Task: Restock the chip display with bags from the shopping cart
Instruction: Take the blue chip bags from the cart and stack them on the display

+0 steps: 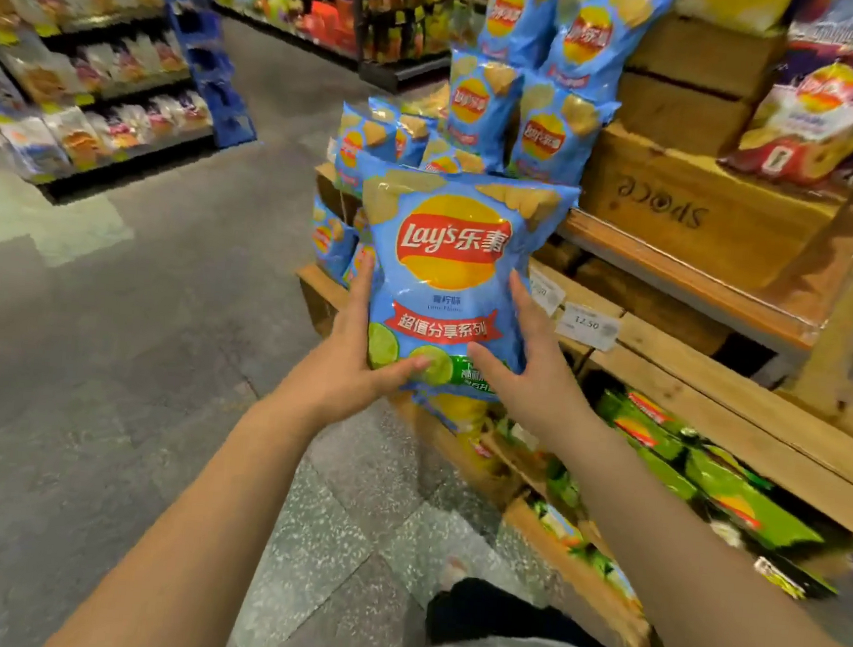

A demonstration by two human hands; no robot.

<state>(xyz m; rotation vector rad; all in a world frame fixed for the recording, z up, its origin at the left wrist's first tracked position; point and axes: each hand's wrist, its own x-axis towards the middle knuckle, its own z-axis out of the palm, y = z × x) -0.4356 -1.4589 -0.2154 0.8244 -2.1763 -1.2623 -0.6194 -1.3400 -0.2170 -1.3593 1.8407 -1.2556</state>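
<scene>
You are holding a blue chip bag [449,279] upright in front of the wooden display [680,345]. Your left hand [354,363] is gripping its lower left edge, thumb across the front; your right hand [529,368] is clasping the lower right. More blue bags [516,99] are standing behind it.

Snack shelves [89,87] line the grey floor [154,351] (a price tag [588,326] reads 12.50).
</scene>
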